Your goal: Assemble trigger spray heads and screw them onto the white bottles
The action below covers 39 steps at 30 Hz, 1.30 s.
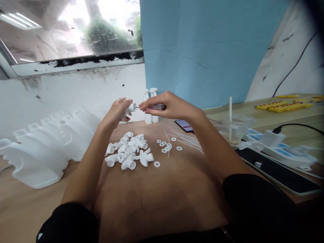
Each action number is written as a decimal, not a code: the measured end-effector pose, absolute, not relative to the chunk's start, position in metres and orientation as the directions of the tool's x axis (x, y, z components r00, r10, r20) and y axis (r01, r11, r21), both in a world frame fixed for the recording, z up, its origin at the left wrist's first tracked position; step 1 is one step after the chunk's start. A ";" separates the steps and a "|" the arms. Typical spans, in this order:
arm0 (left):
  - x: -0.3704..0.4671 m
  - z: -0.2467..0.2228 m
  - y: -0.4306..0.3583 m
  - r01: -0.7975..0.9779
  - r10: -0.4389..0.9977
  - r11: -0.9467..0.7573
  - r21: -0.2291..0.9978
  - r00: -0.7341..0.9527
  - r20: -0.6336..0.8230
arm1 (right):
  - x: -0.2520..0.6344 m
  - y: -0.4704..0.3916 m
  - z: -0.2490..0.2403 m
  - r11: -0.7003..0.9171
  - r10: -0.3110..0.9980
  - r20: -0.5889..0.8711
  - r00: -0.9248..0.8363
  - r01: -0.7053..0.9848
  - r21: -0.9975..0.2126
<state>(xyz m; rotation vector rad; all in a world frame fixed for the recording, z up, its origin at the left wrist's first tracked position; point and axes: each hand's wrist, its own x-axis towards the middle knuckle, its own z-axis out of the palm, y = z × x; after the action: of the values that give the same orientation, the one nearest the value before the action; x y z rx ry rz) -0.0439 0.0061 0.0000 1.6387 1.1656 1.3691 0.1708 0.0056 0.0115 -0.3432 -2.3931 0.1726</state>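
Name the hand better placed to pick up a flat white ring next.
Likely the right hand: it is nearer the rings, though its screwdriver may need shifting. The left hand is farther off, holding a spray head.

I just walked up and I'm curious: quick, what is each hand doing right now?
Left hand: closed around a white spray nozzle.
Right hand: closed on a screwdriver, its tip at the nozzle's opening.

- approx 10 washers point(157, 164)
- 10+ heads point(144, 158), piled
- 1 held head point(132, 107)
- 1 screwdriver point(159, 107)
- 2 spray btls point(154, 118), far
- 6+ btls point(37, 165), L, overlapping
- several tubes point(188, 140)
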 end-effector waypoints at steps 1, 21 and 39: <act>-0.043 0.001 0.005 0.197 0.933 -0.357 0.913 0.032 0.358 | 0.171 0.006 0.012 0.952 0.300 0.627 -0.719 0.187 -0.241; -0.046 0.002 0.003 0.230 0.951 -0.307 0.923 0.095 0.293 | 0.175 0.009 0.013 0.787 0.400 0.623 -0.673 -0.097 -0.610; -0.046 0.002 0.015 -0.232 0.891 0.022 0.972 0.446 0.086 | 0.161 0.024 0.003 0.815 0.326 0.678 -0.659 -0.168 -0.555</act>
<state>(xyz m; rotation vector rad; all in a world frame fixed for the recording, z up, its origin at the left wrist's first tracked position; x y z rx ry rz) -0.0460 0.0149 0.0016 1.2490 0.6811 0.9831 0.1613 0.0240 0.0034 -0.1158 -2.1635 0.7577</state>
